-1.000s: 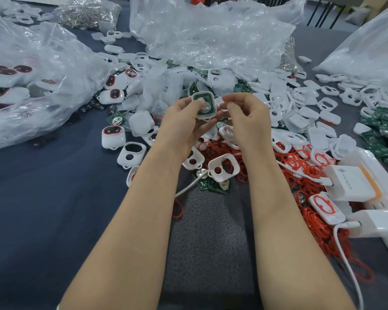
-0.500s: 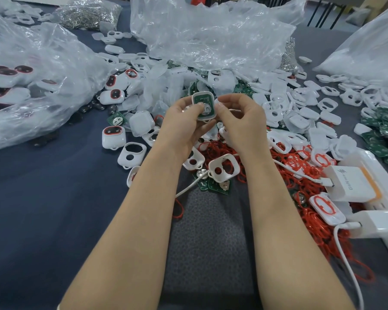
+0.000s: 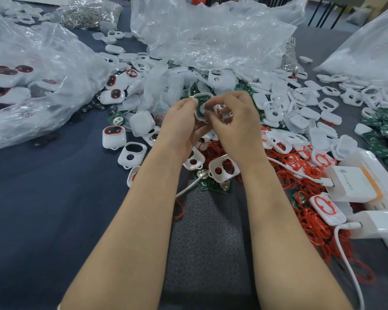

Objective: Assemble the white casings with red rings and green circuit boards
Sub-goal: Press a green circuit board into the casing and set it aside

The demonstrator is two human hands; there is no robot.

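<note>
Above the middle of the table my left hand [image 3: 184, 126] holds a white casing [image 3: 202, 104] with a green circuit board seated inside it. My right hand [image 3: 235, 124] is curled against the casing's right side, its thumb and fingertips on the board. Under my hands lies a pile of loose red rings [image 3: 213, 148], empty white casings [image 3: 222, 170] and green circuit boards [image 3: 215, 185]. A finished casing with a red ring [image 3: 114, 136] rests to the left.
Clear plastic bags [image 3: 31, 90] with finished casings lie at the left, more bags at the back and right. A white power strip with chargers [image 3: 354, 186] and cables sits at the right. More green boards [image 3: 381, 130] are heaped at the far right.
My right hand has closed in from the right onto the casing, its fingers now over the board. The left hand has kept the casing almost still.
</note>
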